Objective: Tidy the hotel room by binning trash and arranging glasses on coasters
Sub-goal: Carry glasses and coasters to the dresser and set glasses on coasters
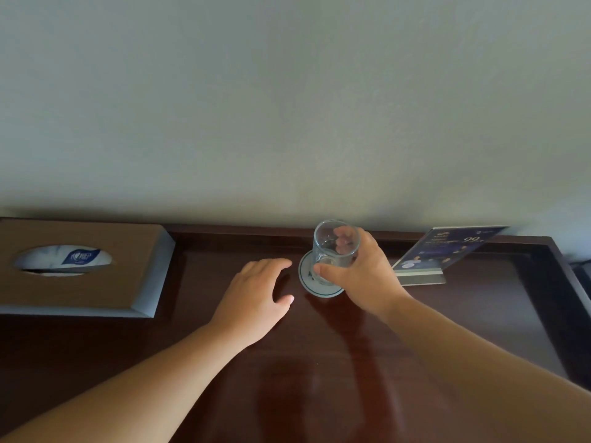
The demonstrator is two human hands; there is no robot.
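A clear glass (pixel 328 237) meets a round white coaster (pixel 306 278) on a dark wooden bench (pixel 319 378) in a hotel room.

The right hand (pixel 363 274) has its grip closed around the glass, thumb across the near side and fingers curled behind, showing through the clear wall. The glass's base is over the coaster's middle, though the thumb hides whether it sits flat there. Just left of the coaster, the left hand (pixel 256 298) lies palm down on the bench, its grip open, fingers loosely spread and holding nothing. At far left stands a brown tissue box (pixel 80 290) with an oval opening. To the right of the glass a slanted dark-blue sign (pixel 447 251) stands in a clear holder. A pale wall (pixel 287 91) rises behind the bench.
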